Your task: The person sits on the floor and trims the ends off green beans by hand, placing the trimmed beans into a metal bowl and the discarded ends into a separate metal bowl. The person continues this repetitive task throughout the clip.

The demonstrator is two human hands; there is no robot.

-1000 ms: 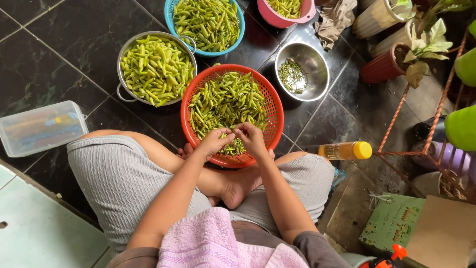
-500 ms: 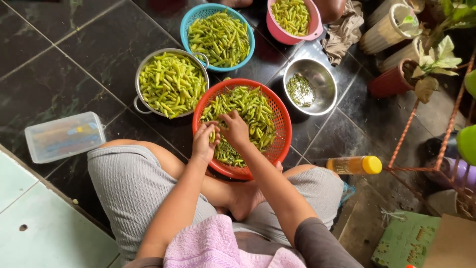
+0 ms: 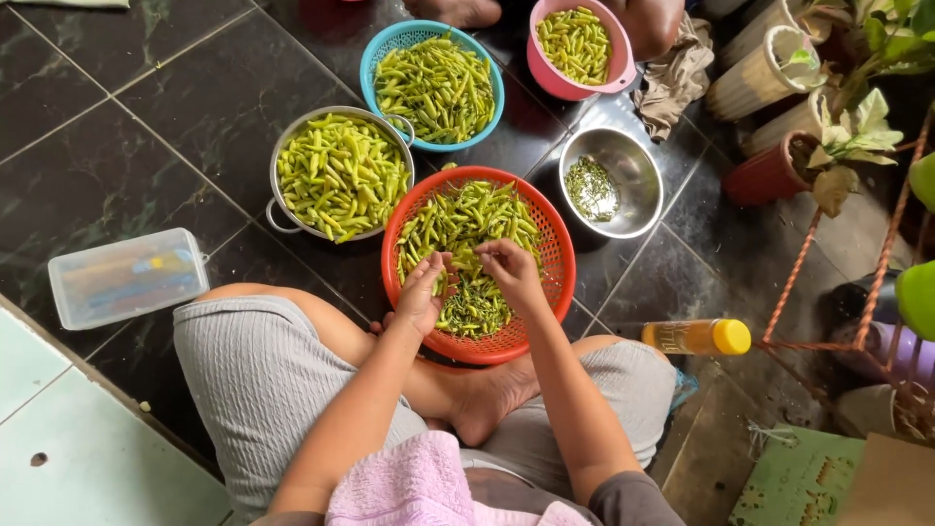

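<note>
Over the near half of the orange basket [image 3: 560, 292], both hands meet at one green chilli [image 3: 466, 259]. The left hand [image 3: 421, 297] has its fingers closed around the pod, and the right hand [image 3: 513, 273] pinches at its other end, seemingly the stem end; the exact grip is too small to tell.

To do this well, the pod should be held firmly but not crushed while the stem is twisted off close to the cap, keeping the work low over the basket so scraps drop into the dark heap of stems [image 3: 474, 310] just below the hands.

Just beyond the right hand sits a steel bowl [image 3: 638, 161] with some scraps. Beyond the left hand stand a steel pot [image 3: 280, 216] and a blue basket [image 3: 375, 58], both full of chillies; a pink basket [image 3: 545, 73] lies farther off. A yellow-capped bottle [image 3: 696, 337] lies on the floor to the right. Nothing blocks the hands.
</note>
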